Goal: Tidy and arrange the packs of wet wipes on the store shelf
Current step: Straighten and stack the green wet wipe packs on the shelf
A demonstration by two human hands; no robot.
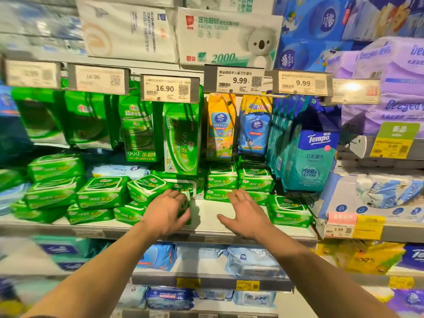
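Green packs of wet wipes lie stacked along the white shelf (206, 214). My left hand (166, 211) rests on a small green pack (185, 204) near the shelf's middle, fingers curled over it. My right hand (243, 212) hovers flat over the bare shelf with spread fingers, holding nothing, just in front of a stack of green packs (221, 180). Another green pack (288, 211) lies to the right of that hand. A tilted pack (146, 188) sits left of my left hand.
Hanging green packs (181, 138), yellow and blue Vinda packs (253, 131) and teal Tempo packs (309, 157) dangle from hooks above. Price tags (168, 88) line the rail. Tissue boxes fill the top shelf; blue wipes packs (250, 260) lie on lower shelves.
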